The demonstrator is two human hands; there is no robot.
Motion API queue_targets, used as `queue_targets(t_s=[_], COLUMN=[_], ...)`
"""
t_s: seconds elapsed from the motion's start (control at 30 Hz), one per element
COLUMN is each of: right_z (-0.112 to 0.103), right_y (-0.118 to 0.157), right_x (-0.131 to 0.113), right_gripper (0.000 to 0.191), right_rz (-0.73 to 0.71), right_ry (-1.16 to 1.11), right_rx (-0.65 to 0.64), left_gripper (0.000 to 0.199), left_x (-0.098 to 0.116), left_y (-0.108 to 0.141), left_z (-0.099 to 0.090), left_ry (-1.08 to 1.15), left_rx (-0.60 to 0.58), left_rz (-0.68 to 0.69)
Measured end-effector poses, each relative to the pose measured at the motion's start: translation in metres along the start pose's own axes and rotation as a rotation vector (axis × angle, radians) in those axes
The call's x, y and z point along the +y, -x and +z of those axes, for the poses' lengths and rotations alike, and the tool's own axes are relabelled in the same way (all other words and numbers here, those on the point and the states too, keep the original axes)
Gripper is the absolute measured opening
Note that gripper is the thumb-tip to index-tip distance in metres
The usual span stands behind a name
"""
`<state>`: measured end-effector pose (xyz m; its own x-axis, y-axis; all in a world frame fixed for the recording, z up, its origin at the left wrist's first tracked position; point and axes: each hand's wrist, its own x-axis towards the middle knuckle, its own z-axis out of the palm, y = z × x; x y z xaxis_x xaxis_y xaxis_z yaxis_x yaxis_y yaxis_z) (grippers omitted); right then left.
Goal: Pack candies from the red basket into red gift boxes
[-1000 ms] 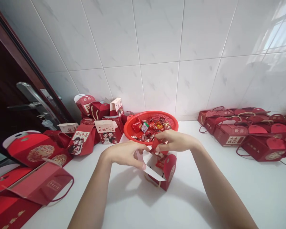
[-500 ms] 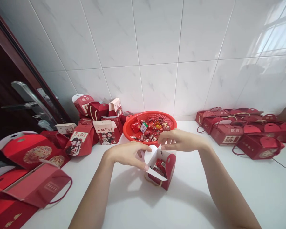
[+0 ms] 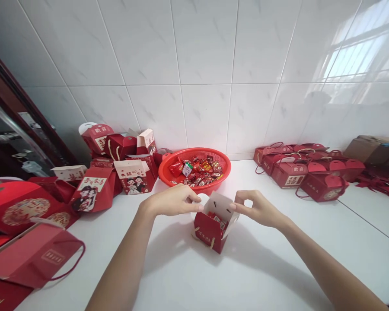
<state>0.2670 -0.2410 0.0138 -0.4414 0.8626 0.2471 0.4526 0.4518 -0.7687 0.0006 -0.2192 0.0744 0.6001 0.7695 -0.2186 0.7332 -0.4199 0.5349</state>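
Note:
A small red gift box (image 3: pixel 210 233) with rope handles stands on the white table, its top flaps raised. Red wrapped sweets (image 3: pixel 218 219) lie inside it. My left hand (image 3: pixel 176 200) pinches the box's left flap between thumb and fingers. On the other side, my right hand (image 3: pixel 254 207) has thumb and forefinger closed on the right flap. Just behind the box sits a red plastic basket (image 3: pixel 226 176) holding several wrapped sweets.
Open red boxes (image 3: pixel 94 190) crowd the left side of the table (image 3: pixel 181 280). Closed red boxes (image 3: pixel 288 172) stand in rows at the back right, beside a brown carton (image 3: pixel 363 150). A tiled wall (image 3: pixel 207 112) rises behind; a door handle (image 3: pixel 13 127) is at far left.
The view has shifted right. The box's near flap, earlier tilted outward, now stands upright. My right hand has moved from the box's back to its right flap.

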Motion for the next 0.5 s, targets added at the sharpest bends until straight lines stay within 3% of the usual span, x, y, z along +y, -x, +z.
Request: queue_targets(t_s=[0.13, 0.27, 0.5], right_z=[0.017, 0.023, 0.035], right_y=[0.006, 0.012, 0.021], right_x=[0.012, 0.022, 0.02], right_gripper=[0.045, 0.029, 0.023], right_rz=[0.04, -0.016, -0.127], right_ry=[-0.081, -0.139, -0.34], right_rx=[0.159, 0.31, 0.066], left_gripper=[0.039, 0.034, 0.035], left_x=[0.003, 0.001, 0.0], left_y=[-0.005, -0.01, -0.012], left_z=[0.006, 0.011, 0.012], left_ry=[-0.037, -0.091, -0.094], left_rx=[0.045, 0.084, 0.065], left_rz=[0.026, 0.047, 0.074])
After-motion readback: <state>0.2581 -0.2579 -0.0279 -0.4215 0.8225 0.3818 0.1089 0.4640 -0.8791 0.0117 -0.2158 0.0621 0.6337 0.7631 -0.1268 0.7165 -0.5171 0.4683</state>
